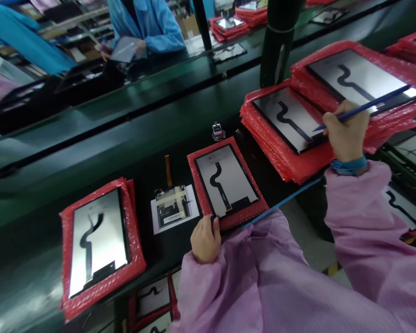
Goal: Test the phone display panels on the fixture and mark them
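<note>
My right hand (348,132) is closed around a slim dark-blue pointed stick (377,100), its tip over the lower end of a display panel (273,113). That panel lies on a stack of red bubble-wrap sleeves (280,162); whether the tip touches it I cannot tell. My left hand (206,238) is curled at the lower left corner of another display panel (234,171), with a small dark-blue piece (212,219) between thumb and finger. Under this panel is a red bubble-wrap sleeve (253,215). A black curved flex cable (217,180) lies over its grey back.
At left, a display panel (106,231) rests on red wrap. A circuit assembly (173,206) on white paper and a small metal piece (217,131) sit mid-bench. More panels (357,74) lie on red wrap at right. A dark post (279,51) stands behind; a co-worker (145,27) sits opposite.
</note>
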Demonstrator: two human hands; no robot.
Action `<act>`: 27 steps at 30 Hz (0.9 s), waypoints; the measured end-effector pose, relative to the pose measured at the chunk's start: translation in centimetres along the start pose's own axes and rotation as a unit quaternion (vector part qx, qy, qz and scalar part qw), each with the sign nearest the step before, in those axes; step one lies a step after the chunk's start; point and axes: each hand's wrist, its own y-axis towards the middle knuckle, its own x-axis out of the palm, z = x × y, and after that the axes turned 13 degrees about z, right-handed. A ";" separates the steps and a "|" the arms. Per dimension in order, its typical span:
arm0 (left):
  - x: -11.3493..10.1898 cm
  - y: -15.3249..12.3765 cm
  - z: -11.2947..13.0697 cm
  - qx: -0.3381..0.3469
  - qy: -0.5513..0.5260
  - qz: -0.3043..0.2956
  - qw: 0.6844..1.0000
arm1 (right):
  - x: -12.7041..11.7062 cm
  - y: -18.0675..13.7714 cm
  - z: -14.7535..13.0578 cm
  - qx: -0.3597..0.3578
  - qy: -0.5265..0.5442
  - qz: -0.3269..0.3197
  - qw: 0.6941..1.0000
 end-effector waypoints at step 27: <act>-3.1 -0.7 2.9 -0.318 -0.362 -0.092 0.871 | -4.7 -13.8 -7.4 0.194 0.456 -0.226 0.839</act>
